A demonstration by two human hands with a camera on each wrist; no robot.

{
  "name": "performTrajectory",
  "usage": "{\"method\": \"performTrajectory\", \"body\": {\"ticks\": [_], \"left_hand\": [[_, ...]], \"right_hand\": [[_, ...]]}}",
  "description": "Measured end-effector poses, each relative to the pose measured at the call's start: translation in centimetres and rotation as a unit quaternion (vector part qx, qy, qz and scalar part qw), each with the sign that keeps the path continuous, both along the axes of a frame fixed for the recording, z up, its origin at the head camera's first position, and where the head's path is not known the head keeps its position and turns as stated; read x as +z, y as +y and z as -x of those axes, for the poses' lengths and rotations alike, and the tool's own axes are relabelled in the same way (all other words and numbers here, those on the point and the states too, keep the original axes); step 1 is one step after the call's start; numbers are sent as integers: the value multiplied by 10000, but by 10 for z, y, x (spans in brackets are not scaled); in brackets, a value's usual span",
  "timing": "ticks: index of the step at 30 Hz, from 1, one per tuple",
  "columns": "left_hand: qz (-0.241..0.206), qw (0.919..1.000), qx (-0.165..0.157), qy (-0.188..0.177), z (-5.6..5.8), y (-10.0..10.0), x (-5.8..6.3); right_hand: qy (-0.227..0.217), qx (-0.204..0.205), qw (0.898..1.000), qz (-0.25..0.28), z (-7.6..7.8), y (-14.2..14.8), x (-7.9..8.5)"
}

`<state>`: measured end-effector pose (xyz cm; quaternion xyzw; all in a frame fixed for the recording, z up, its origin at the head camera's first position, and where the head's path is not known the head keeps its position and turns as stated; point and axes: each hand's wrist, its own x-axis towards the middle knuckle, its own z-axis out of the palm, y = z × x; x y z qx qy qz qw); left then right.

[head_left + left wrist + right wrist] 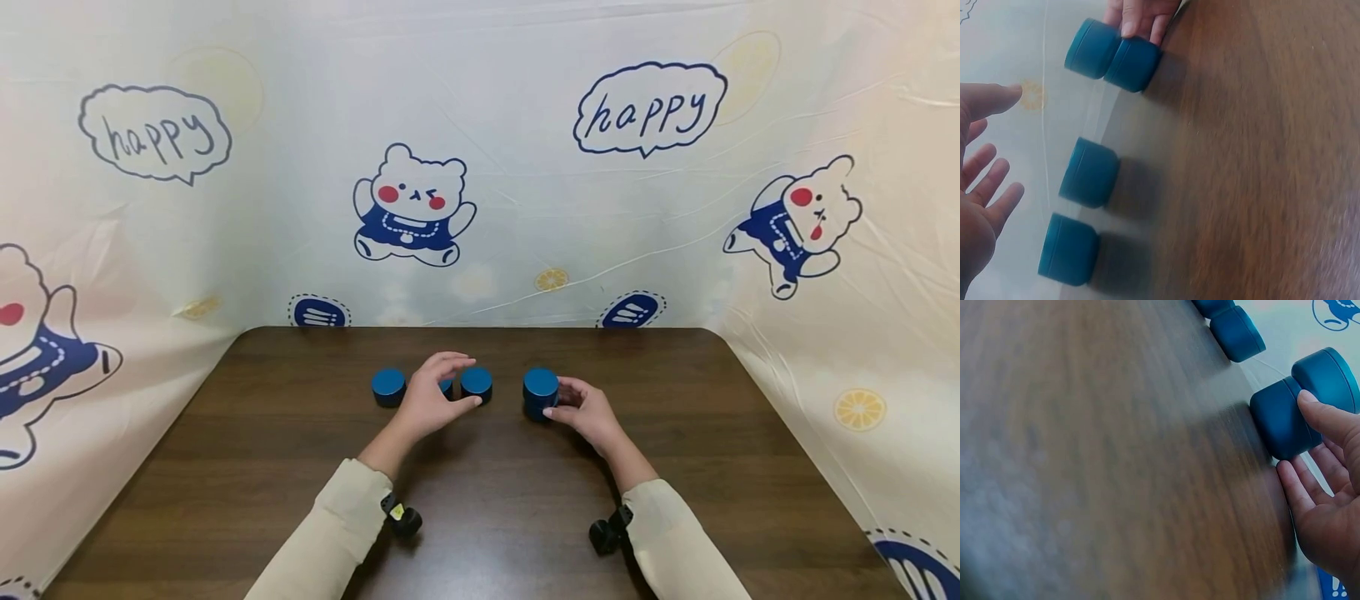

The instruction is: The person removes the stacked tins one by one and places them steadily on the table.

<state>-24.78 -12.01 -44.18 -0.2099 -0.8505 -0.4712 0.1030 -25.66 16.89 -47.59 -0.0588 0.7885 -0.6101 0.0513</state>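
Small blue round lidded canisters stand on the brown table. Two are stacked right of centre, an upper canister (541, 383) on a lower canister (1282, 419). My right hand (592, 414) holds the lower one from the right, thumb on its near side and fingers behind. Left of the stack stand three single canisters: a right one (476, 385), a middle one (447, 387) partly hidden by my left hand, and a left one (388, 388). My left hand (432, 398) hovers near the middle and right ones with thumb and fingers spread, gripping nothing.
The wooden table (480, 533) ends at a pale curtain (510, 208) printed with bears and the word happy, which also hangs at both sides. A black wrist camera is strapped over each cream sleeve (341, 517).
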Motion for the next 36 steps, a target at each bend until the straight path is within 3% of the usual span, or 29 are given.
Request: {"method": "performTrajectory", "body": {"ticks": [5, 8, 21, 36], "left_hand": [[-112, 9999, -66, 81, -1, 8, -4], [-172, 9997, -142, 75, 0, 12, -7], [-295, 9994, -192, -30, -2, 34, -7], [-462, 9975, -420, 331, 4, 62, -18]], "right_hand": [[-100, 66, 9999, -84, -11, -3, 18], [-155, 57, 9998, -74, -13, -4, 21], [-70, 50, 9999, -62, -12, -3, 21], [-48, 71, 10000, -7, -12, -3, 20]]}}
